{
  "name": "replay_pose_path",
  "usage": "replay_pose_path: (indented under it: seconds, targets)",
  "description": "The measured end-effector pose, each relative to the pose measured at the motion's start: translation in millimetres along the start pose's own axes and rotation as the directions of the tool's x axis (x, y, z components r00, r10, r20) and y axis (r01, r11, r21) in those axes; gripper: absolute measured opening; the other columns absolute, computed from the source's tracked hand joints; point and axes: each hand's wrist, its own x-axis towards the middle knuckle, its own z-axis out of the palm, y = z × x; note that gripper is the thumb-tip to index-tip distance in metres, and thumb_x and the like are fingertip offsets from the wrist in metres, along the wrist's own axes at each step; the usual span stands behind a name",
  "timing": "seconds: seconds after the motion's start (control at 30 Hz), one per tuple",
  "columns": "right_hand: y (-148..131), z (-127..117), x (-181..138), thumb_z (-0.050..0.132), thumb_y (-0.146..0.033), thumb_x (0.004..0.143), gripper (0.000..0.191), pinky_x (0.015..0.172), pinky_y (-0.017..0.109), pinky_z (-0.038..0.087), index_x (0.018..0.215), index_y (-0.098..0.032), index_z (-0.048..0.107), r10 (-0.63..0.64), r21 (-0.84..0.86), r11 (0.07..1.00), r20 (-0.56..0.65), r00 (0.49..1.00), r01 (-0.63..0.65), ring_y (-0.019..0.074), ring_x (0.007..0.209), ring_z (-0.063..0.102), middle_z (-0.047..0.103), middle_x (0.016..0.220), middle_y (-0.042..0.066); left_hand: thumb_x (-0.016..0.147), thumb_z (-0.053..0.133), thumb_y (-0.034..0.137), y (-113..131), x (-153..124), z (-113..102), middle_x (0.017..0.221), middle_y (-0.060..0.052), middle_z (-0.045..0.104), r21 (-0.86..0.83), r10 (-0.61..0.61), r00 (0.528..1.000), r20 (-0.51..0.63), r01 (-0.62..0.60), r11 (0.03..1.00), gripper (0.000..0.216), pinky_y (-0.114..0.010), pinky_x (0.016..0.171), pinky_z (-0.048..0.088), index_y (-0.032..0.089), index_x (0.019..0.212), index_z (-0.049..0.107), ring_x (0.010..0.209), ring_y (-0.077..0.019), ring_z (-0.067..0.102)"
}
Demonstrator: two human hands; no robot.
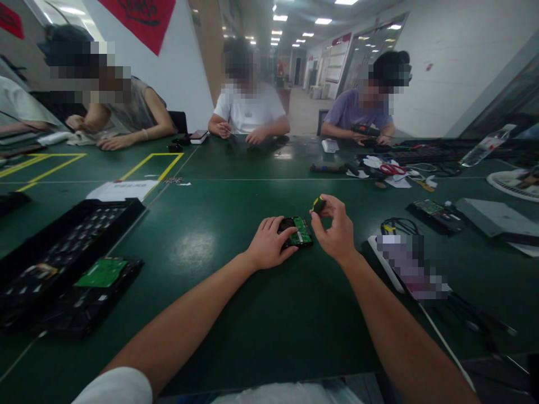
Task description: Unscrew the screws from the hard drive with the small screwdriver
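A small black hard drive (297,232) with a green circuit board on top lies on the green table (236,314) in front of me. My left hand (269,243) rests on its left side, fingers curled over the edge, holding it down. My right hand (334,230) hovers just right of the drive, fingers pinched round a screwdriver (318,205) with a black and yellow handle, held upright over the board.
Black trays (63,264) with parts and a green board (102,272) sit at my left. A black cable (398,225), another circuit board (433,213) and a grey case (497,217) lie at right. Three people work at the table's far side; red scissors (393,168) lie near them.
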Motion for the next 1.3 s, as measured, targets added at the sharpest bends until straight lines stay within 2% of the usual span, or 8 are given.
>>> replay_pose_path:
  seconds: [0.33,0.43,0.57,0.67,0.87,0.97,1.13,1.3]
  targets:
    - [-2.8,0.1,-0.5,0.069,-0.030,0.099,0.046,0.081,0.044,0.067,0.141,-0.030,0.051,-0.007,-0.019,1.000,-0.037,0.999,0.006,0.0216,0.088,0.070,0.066,0.123,0.008,0.099,0.061,0.059,2.4,0.4,-3.1,0.156,-0.019,0.048,0.002,-0.004,1.000,0.003,0.004,1.000,0.059,-0.063,0.120,0.037,0.027,0.149,0.062,0.146,-0.0423,0.044]
    - [-3.2,0.0,-0.4,0.068,-0.030,0.099,0.047,0.083,0.044,0.067,0.142,-0.030,0.051,-0.003,-0.012,1.000,-0.034,0.999,0.002,0.0225,0.093,0.073,0.068,0.126,0.009,0.099,0.062,0.059,2.4,0.5,-2.2,0.156,-0.018,0.048,0.010,-0.010,1.000,0.008,0.010,1.000,0.058,-0.064,0.120,0.037,0.028,0.149,0.062,0.146,-0.0420,0.044]
    - [-1.5,1.3,-1.4,0.063,-0.028,0.102,0.049,0.091,0.045,0.067,0.148,-0.030,0.046,0.009,0.080,0.997,0.003,1.000,-0.010,0.0246,0.106,0.077,0.067,0.137,0.011,0.099,0.062,0.060,1.6,0.6,-1.4,0.156,-0.019,0.048,0.012,-0.002,1.000,0.007,0.002,1.000,0.058,-0.063,0.121,0.036,0.027,0.147,0.064,0.146,-0.0418,0.045]
    - [-0.3,2.6,-2.2,0.060,-0.026,0.103,0.052,0.095,0.047,0.067,0.152,-0.031,0.042,0.033,0.123,0.992,0.020,0.999,-0.035,0.0240,0.105,0.078,0.067,0.139,0.011,0.100,0.061,0.060,1.0,0.5,-1.1,0.156,-0.018,0.048,0.006,-0.002,1.000,0.003,0.002,1.000,0.058,-0.062,0.121,0.037,0.028,0.148,0.063,0.147,-0.0413,0.044]
    - [1.1,2.4,-1.9,0.070,-0.034,0.099,0.055,0.084,0.047,0.069,0.150,-0.031,0.049,0.026,0.009,1.000,-0.028,0.999,-0.026,0.0238,0.092,0.075,0.071,0.129,0.010,0.100,0.061,0.060,0.9,0.1,0.2,0.156,-0.020,0.048,0.021,0.004,1.000,-0.001,-0.004,1.000,0.059,-0.063,0.119,0.038,0.027,0.149,0.062,0.145,-0.0425,0.045]
    - [0.6,1.7,-1.1,0.070,-0.034,0.099,0.055,0.085,0.046,0.068,0.151,-0.032,0.051,-0.002,-0.025,1.000,-0.011,1.000,0.002,0.0232,0.091,0.074,0.071,0.126,0.009,0.099,0.061,0.060,0.8,0.3,0.3,0.155,-0.020,0.048,0.024,0.009,1.000,-0.006,-0.009,1.000,0.059,-0.063,0.119,0.038,0.027,0.148,0.063,0.145,-0.0427,0.045]
    - [-1.9,2.8,-0.6,0.061,-0.029,0.104,0.055,0.092,0.046,0.067,0.156,-0.031,0.045,0.018,0.007,1.000,-0.008,1.000,-0.018,0.0233,0.099,0.076,0.070,0.133,0.011,0.099,0.062,0.060,0.2,0.4,0.5,0.156,-0.019,0.048,0.014,-0.001,1.000,-0.006,0.001,1.000,0.059,-0.063,0.119,0.037,0.028,0.148,0.063,0.146,-0.0423,0.044]
    - [-1.6,1.8,-0.5,0.069,-0.034,0.100,0.054,0.083,0.044,0.068,0.151,-0.031,0.051,-0.009,-0.075,0.997,-0.053,0.999,0.005,0.0216,0.086,0.074,0.072,0.126,0.009,0.100,0.060,0.060,0.2,0.0,0.4,0.156,-0.019,0.048,0.007,0.004,1.000,-0.002,-0.004,1.000,0.059,-0.063,0.120,0.037,0.027,0.149,0.062,0.146,-0.0422,0.044]
